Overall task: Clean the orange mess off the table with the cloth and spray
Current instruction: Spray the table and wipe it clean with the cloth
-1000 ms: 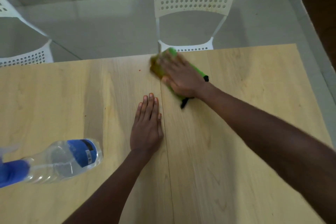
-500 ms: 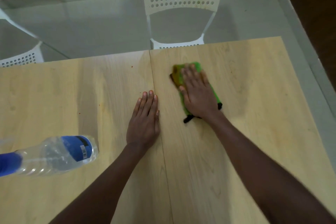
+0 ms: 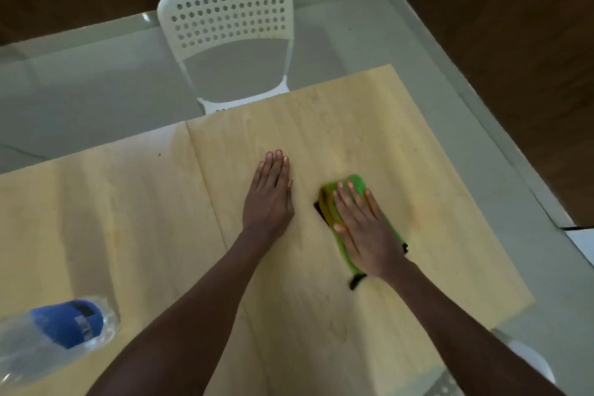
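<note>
So the cloth (image 3: pixel 355 185) has been dragged back from the far edge at 12 o'clock to mid-surface (image 3: pixel 418 145), meaning that stretch has probably been wiped already. The right hand (image 3: pixel 366 231) is laid flat on it, fingers straight, nothing gripped. The left hand (image 3: pixel 270 199) is pressed open on bare wood at 9 o'clock of the cloth. Orange stains can be seen on the cloth's left fold; any leftover mess is hard to tell through blur. The spray bottle (image 3: pixel 54 331) is left lying at 8 o'clock.
</note>
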